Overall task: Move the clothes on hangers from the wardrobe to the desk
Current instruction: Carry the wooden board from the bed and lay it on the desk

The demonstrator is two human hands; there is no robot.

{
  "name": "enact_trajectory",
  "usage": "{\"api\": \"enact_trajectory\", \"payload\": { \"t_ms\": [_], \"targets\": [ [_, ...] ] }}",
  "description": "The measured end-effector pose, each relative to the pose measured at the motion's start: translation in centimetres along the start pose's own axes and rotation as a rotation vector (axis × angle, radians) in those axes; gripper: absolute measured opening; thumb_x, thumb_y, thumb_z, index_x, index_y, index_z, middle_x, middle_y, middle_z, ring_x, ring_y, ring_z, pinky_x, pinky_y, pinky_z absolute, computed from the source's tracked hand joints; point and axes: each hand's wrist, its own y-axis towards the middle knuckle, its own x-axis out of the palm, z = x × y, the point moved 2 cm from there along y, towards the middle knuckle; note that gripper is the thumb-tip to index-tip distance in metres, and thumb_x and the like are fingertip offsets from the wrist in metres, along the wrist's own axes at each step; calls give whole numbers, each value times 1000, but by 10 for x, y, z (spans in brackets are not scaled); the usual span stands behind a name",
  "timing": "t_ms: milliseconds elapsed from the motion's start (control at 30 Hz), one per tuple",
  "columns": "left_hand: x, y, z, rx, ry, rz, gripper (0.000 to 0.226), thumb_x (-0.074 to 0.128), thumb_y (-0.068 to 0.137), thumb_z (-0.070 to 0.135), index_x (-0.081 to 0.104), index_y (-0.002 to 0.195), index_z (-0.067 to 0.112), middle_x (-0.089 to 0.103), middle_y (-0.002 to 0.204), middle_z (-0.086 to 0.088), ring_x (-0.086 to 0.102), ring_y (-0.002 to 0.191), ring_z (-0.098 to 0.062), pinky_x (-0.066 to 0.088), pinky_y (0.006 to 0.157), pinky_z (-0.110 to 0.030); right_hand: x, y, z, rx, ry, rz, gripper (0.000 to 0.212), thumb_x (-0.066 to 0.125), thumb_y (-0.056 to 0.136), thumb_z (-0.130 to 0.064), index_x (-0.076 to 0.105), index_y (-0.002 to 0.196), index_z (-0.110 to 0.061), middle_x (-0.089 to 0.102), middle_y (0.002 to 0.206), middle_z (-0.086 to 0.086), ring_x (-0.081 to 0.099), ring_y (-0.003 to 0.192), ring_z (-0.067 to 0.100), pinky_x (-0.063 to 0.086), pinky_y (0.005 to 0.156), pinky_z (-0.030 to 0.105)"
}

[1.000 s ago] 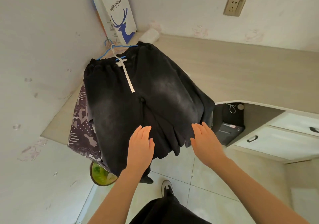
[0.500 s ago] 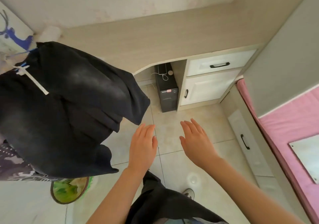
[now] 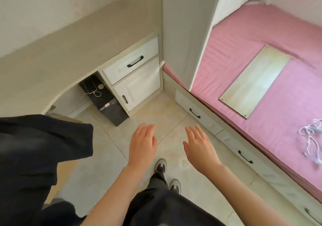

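Hands: your left hand (image 3: 142,145) and right hand (image 3: 200,147) hang open and empty; black faded cotton garment (image 3: 31,156) drapes the pale wooden desk (image 3: 52,65) at nine o'clock, so fetch another from the wardrobe.

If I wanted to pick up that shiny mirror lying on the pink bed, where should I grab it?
Probably by its two long edges, one hand on each, coming from the floor side of the bed. The mirror lies flat and slanted on the sheet, so a grip has to slide under its thin edges. Both hands are open and free.
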Motion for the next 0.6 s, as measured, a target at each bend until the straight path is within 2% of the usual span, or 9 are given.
{"api": "enact_trajectory", "payload": {
  "t_ms": [100, 267, 600],
  "targets": [
    [9, 37, 19, 105, 2, -46, 38, 50, 96, 17, 53, 133, 10, 58, 132, -4, 43, 133, -25, 29, 112, -33, -8, 10, 25, 129, 33, 38, 56, 37, 101, -32, 21, 149, -9, 25, 155, 7, 7, 147, 26, 8, 118, 35],
    [21, 106, 44, 294, 4, -98, 37, 54, 94, 15, 55, 130, 9, 60, 129, -5, 47, 130, -27, 30, 110, -33, -18, 34, 57, 337, 74, 85, 56, 39, 100, -31, 24, 148, -7, 29, 154, 8, 10, 147, 27, 13, 118, 35],
    [51, 204, 98, 538, -52, -170, 40, 60, 88, 10, 57, 128, 5, 63, 124, -8, 52, 124, -29, 43, 102, -40, -35, 54, 127, 637, 113, 167, 53, 40, 99, -25, 28, 146, -3, 33, 151, 11, 14, 146, 30, 17, 119, 37]
  ]
}}
